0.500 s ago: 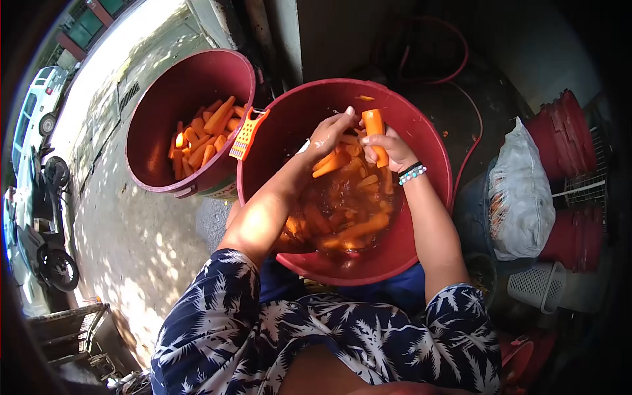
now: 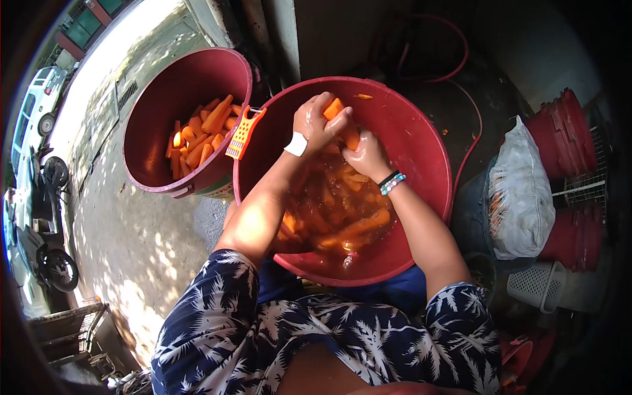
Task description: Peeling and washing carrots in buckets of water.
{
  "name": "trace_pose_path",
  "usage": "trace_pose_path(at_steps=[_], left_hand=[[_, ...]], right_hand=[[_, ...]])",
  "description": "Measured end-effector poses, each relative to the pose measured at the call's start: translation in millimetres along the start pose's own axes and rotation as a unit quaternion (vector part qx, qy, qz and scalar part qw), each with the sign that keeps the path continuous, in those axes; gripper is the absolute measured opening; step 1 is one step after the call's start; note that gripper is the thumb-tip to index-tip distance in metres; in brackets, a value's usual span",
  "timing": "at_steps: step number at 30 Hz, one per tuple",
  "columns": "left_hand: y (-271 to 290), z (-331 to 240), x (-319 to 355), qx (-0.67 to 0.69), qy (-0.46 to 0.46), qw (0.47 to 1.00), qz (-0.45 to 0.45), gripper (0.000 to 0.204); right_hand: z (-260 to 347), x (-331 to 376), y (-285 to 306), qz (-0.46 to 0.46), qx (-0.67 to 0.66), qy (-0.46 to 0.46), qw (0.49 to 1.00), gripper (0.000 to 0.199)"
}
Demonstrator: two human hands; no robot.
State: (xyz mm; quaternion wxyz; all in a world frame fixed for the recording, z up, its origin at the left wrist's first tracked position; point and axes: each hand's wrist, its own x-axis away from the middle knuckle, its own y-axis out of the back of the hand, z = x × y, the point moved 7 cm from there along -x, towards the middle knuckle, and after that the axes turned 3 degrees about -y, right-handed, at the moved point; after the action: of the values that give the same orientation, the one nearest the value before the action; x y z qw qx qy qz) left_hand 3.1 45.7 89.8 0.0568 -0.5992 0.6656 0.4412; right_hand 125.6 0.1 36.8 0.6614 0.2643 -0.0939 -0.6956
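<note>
A thick peeled carrot (image 2: 351, 137) slants between my two wet hands, above the water in a big red tub (image 2: 421, 164). My left hand (image 2: 315, 124) is closed around its upper part, thumb across it, with the cut end poking out above. The fingers of my right hand (image 2: 367, 157) grip the lower end. Below them, many carrots (image 2: 362, 227) lie in brownish water, partly under the surface. An orange grater-like peeler (image 2: 245, 133) hangs on the tub's left rim.
A second red tub (image 2: 155, 105) with peeled carrots (image 2: 204, 135) stands at the left. On the right are a white sack (image 2: 521, 197), stacked red buckets (image 2: 563, 135) and a white perforated basket (image 2: 536, 286). A pink hose (image 2: 478, 122) curves over the floor behind.
My right hand has brought the carrot leftward and tilted it. My left hand, earlier beside it with fingers stretched, has closed around the carrot's upper part.
</note>
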Motion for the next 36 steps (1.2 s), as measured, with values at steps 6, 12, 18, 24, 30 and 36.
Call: trace_pose_path(at_steps=[6, 12, 18, 24, 30, 36], left_hand=[[5.4, 8.5, 2.7, 0.133, 0.037, 0.99, -0.026, 0.028], [2.8, -16.1, -0.3, 0.257, -0.055, 0.964, 0.042, 0.029], [-24.3, -58.2, 9.2, 0.334, -0.177, 0.9, 0.217, 0.046], [-27.5, -60.5, 12.2, 0.267, -0.176, 0.928, 0.192, 0.039], [-32.2, -27.2, 15.2, 0.378, 0.057, 0.908, 0.169, 0.028], [-52.4, 28.4, 30.4, 0.61, 0.426, 0.666, -0.045, 0.032]], right_hand=[[40.3, 0.1, -0.9, -0.051, 0.15, 0.213, 0.964, 0.022], [10.7, -6.9, 15.0, -0.06, 0.045, 0.071, 0.995, 0.015], [21.7, -5.7, 26.9, -0.098, 0.09, 0.219, 0.967, 0.021], [0.6, -5.9, 21.1, -0.056, -0.052, 0.138, 0.988, 0.02], [-3.4, -6.7, 9.3, -0.078, 0.024, 0.081, 0.993, 0.023], [43.5, 2.8, 16.2, -0.1, 0.079, 0.292, 0.948, 0.032]])
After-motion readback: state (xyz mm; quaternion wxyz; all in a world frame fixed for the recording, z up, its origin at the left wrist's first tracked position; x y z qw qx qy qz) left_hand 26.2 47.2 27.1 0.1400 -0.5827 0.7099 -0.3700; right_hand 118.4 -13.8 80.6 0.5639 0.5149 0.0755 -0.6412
